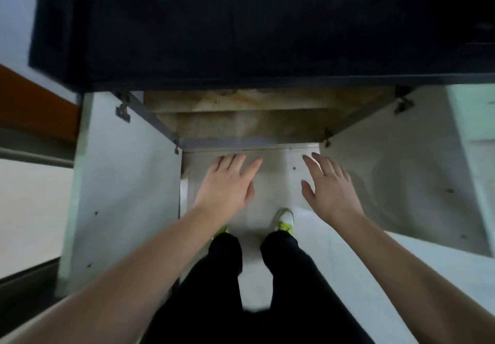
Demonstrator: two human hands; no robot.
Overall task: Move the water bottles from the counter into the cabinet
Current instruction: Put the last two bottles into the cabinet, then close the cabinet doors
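I look straight down past a dark counter top [241, 27] into the cabinet [249, 126] below it, whose brownish floor shows between two doors swung wide. No water bottle is in view. My left hand [227, 185] hovers in front of the cabinet opening with fingers spread and nothing in it. My right hand [329, 188] hangs beside it, also spread and holding nothing.
The left cabinet door [126, 183] and the right cabinet door [396, 177] stand out toward me on either side. My legs in black trousers and a white-and-yellow shoe [285, 220] are on the pale floor below. An orange-brown surface [34, 102] lies at the left.
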